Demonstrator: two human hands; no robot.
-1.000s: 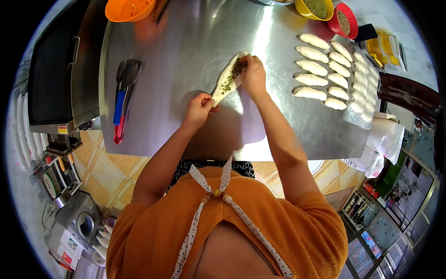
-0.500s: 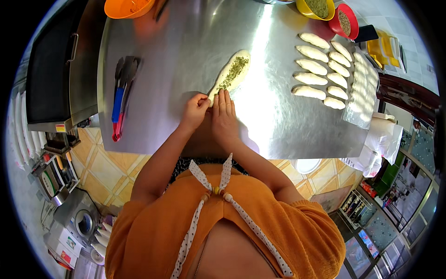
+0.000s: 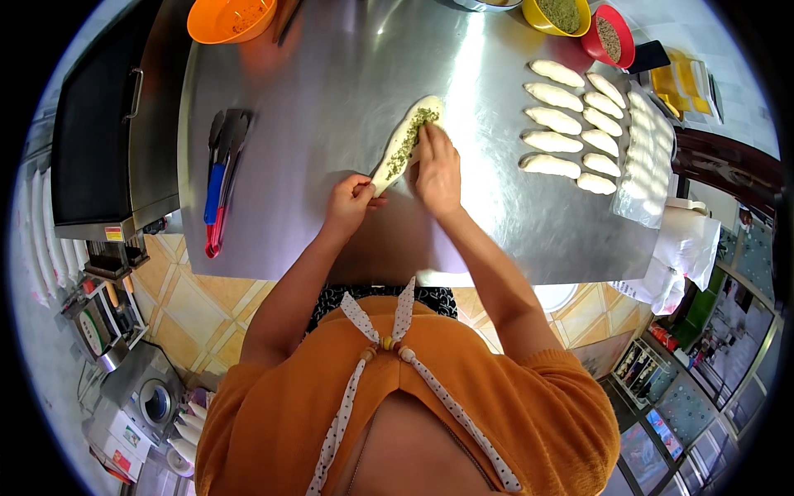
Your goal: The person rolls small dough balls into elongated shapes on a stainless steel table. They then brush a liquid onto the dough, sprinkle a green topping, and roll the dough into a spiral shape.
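A long flat strip of pale dough [image 3: 397,136] lies slanted on the steel table, wider at its far end. Chopped green filling [image 3: 405,149] runs along its middle. My left hand [image 3: 351,201] pinches the narrow near end of the dough between thumb and fingers. Beside the dough's right edge, my right hand [image 3: 438,169] has its fingers stretched out, their tips touching the filling near the far end. Its thumb is mostly hidden.
Shaped dough rolls [image 3: 552,119] lie in rows at right, beside a clear plastic sheet [image 3: 638,190]. Tongs with blue and red handles [image 3: 213,194] lie at left. Orange [image 3: 203,25], yellow [image 3: 579,23] and red [image 3: 626,50] bowls stand along the far side.
My right hand has moved away from me and rightward along the dough, from the near part of the filling to its far part. My left hand stays at the near end.
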